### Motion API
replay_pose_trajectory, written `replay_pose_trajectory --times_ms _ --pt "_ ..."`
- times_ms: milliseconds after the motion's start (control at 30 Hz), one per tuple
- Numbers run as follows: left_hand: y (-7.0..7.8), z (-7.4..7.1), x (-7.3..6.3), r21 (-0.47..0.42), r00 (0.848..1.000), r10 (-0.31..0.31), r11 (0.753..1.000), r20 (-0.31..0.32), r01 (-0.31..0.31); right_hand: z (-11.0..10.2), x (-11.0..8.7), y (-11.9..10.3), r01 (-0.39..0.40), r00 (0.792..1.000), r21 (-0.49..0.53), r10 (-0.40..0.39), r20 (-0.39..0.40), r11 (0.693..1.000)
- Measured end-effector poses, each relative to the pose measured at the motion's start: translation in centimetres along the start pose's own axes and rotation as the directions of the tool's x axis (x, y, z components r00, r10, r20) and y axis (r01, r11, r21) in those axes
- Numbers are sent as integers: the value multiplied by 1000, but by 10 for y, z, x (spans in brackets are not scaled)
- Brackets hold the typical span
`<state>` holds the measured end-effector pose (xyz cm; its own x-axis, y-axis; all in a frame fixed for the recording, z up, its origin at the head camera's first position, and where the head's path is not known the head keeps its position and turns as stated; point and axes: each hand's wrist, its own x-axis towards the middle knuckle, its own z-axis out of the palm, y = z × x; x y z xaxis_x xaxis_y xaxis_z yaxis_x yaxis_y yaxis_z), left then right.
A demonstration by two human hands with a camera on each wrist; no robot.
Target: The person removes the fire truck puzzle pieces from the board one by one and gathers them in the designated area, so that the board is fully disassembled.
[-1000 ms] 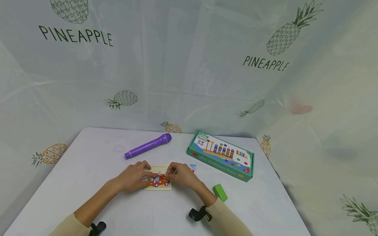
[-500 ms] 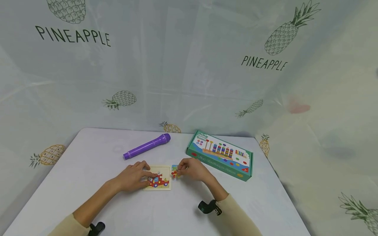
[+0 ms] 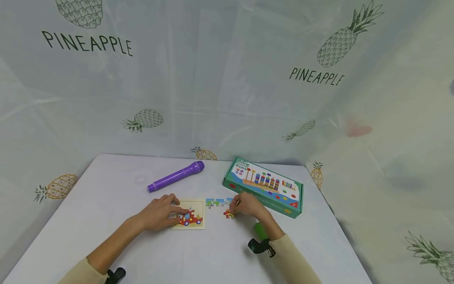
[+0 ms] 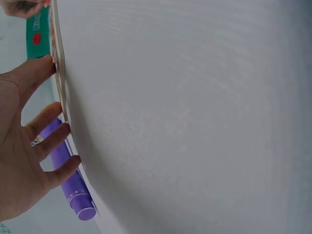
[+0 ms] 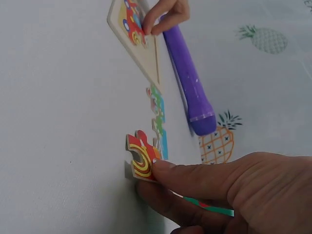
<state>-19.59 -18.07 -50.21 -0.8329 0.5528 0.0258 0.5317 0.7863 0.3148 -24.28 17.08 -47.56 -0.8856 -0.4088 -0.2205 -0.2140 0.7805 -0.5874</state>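
In the head view my left hand [image 3: 161, 213] rests on a small wooden puzzle board [image 3: 193, 228], its fingertips touching the picture of a red truck [image 3: 191, 217]. The left wrist view shows that hand's fingers fairly straight along the board's edge. To the right of the board, my right hand [image 3: 248, 205] pinches a red puzzle piece [image 5: 141, 156] with yellow swirls between thumb and fingers. The piece is held tilted, close to the tabletop. Blue and green puzzle pieces [image 3: 214, 202] lie in a row between the board and my right hand, which covers part of the row.
Behind the board lies a purple toy microphone [image 3: 176, 176]. A green ring game box [image 3: 264, 186] sits at the back right. A green block [image 3: 260, 230] is partly hidden behind my right wrist. A pineapple-printed curtain [image 3: 220, 79] hangs behind the white table [image 3: 142, 260].
My right hand has moved rightward from the board with the red puzzle piece, uncovering the board's right side and the blue and green pieces. My left hand has stayed on the board.
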Motion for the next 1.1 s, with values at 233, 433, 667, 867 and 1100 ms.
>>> replay_pose_trajectory --times_ms 233,433,667,867,1100 --pt "1 -1 -1 -9 1000 -5 1000 4 5 4 1 4 -5 1000 -8 4 -20 1000" --pt "2 -2 -1 0 1000 4 1000 0 -4 5 3 4 -16 999 -12 15 -52 1000" --pt "3 -3 -1 2 1000 -1 1000 2 1 5 2 2 -25 998 -19 24 -64 1000" --pt "4 -2 -1 -8 1000 -1 1000 3 1 5 3 -1 -43 996 -49 39 -82 998" --pt "5 -4 -3 -13 1000 -10 1000 3 10 10 4 0 -50 995 -68 44 -94 996"
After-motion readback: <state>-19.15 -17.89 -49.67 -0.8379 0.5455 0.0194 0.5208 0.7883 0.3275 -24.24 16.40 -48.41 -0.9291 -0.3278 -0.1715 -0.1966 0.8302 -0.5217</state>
